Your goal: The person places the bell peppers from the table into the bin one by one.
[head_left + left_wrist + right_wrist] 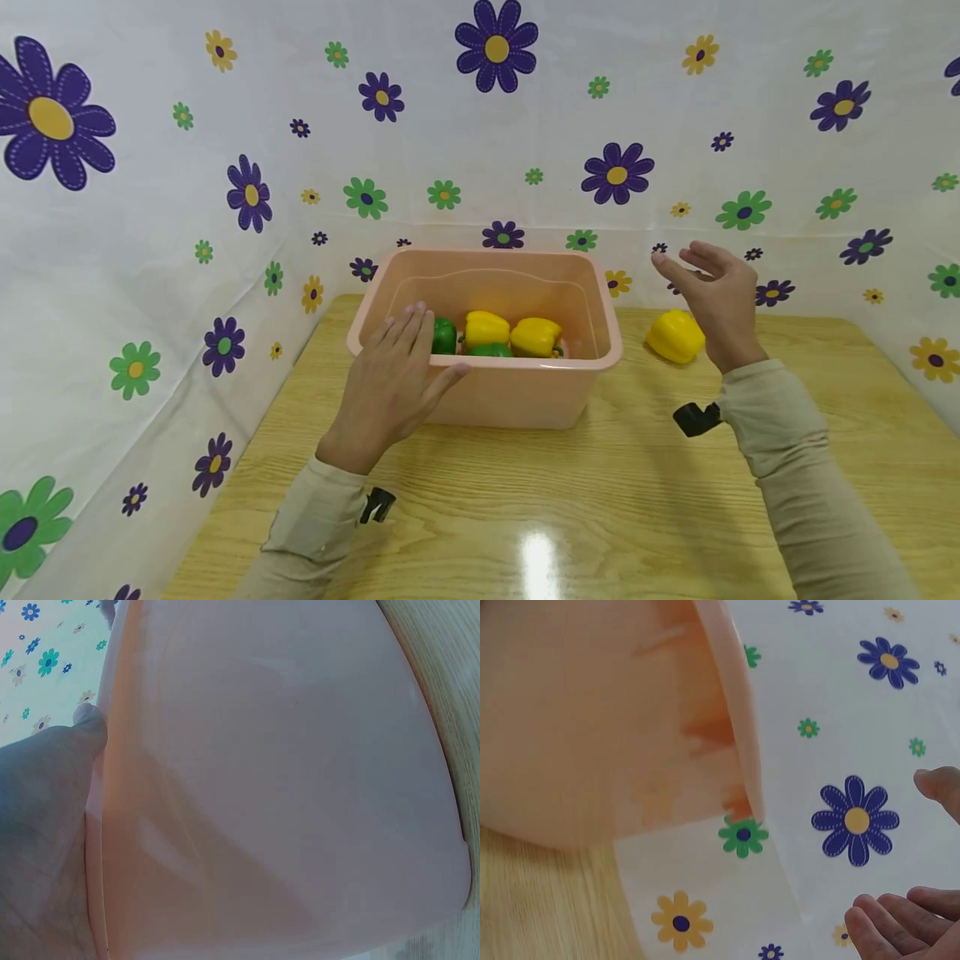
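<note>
A pink plastic tub [510,392] stands on the wooden table with yellow bell peppers [536,337] and green bell peppers [444,337] inside. My left hand [390,383] lies over the tub's front left rim, fingers straight and pointing inward, thumb along the edge. In the left wrist view the tub's wall [285,780] fills most of the picture beside that hand. My right hand [716,300] is raised right of the tub, thumb and fingers apart with nothing between them. Below and behind it a yellow bell pepper [676,337] sits on the table.
A white cloth with printed flowers [495,125] hangs behind and along the left side of the wooden table [480,500]. Black wrist mounts [696,419] stick out from both sleeves. Bright light reflects off the table's front part.
</note>
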Available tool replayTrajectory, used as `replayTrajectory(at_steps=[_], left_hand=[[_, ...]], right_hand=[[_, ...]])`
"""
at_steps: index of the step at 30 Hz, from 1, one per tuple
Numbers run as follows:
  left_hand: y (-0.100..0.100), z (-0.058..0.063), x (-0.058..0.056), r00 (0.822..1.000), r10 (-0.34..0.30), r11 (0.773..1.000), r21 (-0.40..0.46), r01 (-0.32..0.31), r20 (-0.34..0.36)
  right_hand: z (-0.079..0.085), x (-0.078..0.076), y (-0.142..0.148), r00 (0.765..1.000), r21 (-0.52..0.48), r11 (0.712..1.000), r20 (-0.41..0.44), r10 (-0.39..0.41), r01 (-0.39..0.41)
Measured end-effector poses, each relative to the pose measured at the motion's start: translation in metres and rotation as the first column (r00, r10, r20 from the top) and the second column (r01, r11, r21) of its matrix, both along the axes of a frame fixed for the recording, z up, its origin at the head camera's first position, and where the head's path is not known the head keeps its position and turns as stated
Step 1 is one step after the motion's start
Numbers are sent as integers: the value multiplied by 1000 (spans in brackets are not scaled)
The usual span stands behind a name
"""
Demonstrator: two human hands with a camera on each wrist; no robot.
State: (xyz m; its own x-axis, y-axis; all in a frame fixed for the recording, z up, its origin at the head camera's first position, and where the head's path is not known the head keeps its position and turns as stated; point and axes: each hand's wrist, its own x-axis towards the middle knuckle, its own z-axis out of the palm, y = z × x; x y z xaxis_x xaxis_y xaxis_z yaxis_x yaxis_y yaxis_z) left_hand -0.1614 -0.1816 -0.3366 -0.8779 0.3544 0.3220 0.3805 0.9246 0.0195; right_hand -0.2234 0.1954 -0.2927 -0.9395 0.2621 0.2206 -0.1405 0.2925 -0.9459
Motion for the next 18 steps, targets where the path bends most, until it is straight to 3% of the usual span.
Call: replayTrajectory(at_steps=[18], left_hand=[[-1, -2, 0, 1000, -3, 1000, -4, 3, -15]], right_hand=[[-33, -22, 39, 983, 78, 986, 100, -154, 146]])
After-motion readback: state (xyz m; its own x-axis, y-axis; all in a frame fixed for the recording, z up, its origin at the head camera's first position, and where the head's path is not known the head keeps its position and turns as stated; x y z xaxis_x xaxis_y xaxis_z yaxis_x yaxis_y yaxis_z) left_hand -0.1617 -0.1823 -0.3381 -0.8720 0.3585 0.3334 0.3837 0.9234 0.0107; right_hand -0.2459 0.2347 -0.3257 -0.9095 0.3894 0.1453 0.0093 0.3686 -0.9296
